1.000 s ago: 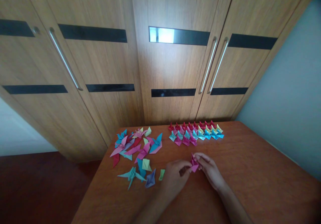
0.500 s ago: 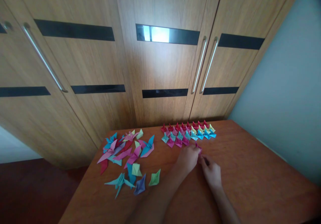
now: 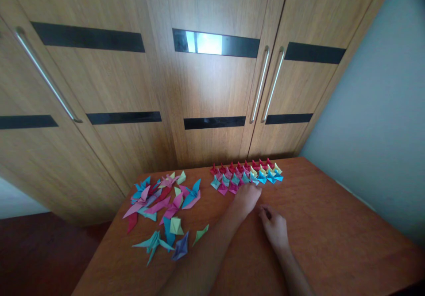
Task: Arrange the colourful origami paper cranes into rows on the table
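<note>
At the near left of the bench (image 3: 335,229), a purple paper (image 3: 181,246) and a teal crane (image 3: 153,243) lie left of the person's left forearm, with a green paper (image 3: 201,234) just beside that arm. The right hand (image 3: 275,229) rests farther right, its thumb and forefinger curled toward each other; no paper shows between them, though whether they meet cannot be told. Beyond it, and slightly left, the left hand (image 3: 248,197) reaches palm down to the near edge of the sorted rows. Its fingers are bent under and hidden, so whether they grip a paper cannot be told. The pink papers (image 3: 222,189) of the nearest row lie immediately left of these fingers, in a line running left to right, and the hand covers the line's right end. The left hand is therefore much the nearer one, while the right is well apart from the row. Just past its knuckles come light blue papers, with blue papers (image 3: 270,178) to the right, then yellow papers (image 3: 278,168), and farthest the red papers (image 3: 268,162), before the wooden cupboard (image 3: 214,88).
</note>
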The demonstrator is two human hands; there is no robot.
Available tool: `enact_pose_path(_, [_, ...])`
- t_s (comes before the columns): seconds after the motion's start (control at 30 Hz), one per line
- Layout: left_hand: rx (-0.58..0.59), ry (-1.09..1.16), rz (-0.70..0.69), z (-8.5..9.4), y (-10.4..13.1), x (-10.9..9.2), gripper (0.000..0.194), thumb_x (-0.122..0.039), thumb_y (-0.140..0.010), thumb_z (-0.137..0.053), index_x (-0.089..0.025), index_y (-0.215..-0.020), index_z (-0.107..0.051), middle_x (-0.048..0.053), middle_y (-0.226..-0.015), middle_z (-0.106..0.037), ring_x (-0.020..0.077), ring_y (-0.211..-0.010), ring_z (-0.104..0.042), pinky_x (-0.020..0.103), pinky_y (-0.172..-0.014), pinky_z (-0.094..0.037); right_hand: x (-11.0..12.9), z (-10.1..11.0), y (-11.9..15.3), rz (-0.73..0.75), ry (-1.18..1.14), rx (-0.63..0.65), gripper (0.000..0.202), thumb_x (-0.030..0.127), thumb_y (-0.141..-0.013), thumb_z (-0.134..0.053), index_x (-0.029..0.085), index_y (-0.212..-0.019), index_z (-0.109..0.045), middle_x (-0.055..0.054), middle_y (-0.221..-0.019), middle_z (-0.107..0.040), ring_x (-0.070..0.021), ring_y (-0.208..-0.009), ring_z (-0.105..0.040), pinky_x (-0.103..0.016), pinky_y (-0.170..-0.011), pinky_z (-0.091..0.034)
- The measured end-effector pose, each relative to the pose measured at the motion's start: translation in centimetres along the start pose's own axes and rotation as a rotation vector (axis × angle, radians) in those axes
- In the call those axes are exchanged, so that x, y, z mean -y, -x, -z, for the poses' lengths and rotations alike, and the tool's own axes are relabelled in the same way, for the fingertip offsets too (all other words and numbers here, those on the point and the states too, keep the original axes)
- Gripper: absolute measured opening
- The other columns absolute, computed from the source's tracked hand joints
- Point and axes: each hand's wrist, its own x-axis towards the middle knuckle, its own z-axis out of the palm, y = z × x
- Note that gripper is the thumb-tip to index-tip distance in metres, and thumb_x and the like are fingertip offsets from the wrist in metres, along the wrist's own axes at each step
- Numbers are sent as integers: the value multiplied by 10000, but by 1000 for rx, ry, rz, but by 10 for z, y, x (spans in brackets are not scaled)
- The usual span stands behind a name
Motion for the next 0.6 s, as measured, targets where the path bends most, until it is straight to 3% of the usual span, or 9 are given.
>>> enact_pose_path(0.37, [1,30,49,10,7,-4,276,-40,-869,-399,-142,-1007,-615,125,-979,-660,228,-911,-632,328,-767,-510,0,1,-1,8,-10,14,331,435,-802,-435,218,-858,-678,-66,-848,-721,-236,-772,-664,-307,-701,-498])
enact_pose_path(0.5, [-29,60,63,21,31,2,270,-87,-889,-391,-168,-1047,-594,107,-1009,-648,224,-911,-624,332,-769,-500,-1,0,0,6,-4,22,342,448,-813,-433,214,-861,-677,-69,-845,-720,-236,-767,-664,-307,-703,-496])
enact_pose_path(0.6, [-29,75,75,32,64,13,244,-115,-890,-396,-178,-963,-621,88,-975,-650,206,-883,-623,307,-757,-493,-1,-1,1,13,8,37,345,460,-822,-430,219,-867,-672,-68,-859,-720,-235,-771,-665,-301,-693,-495])
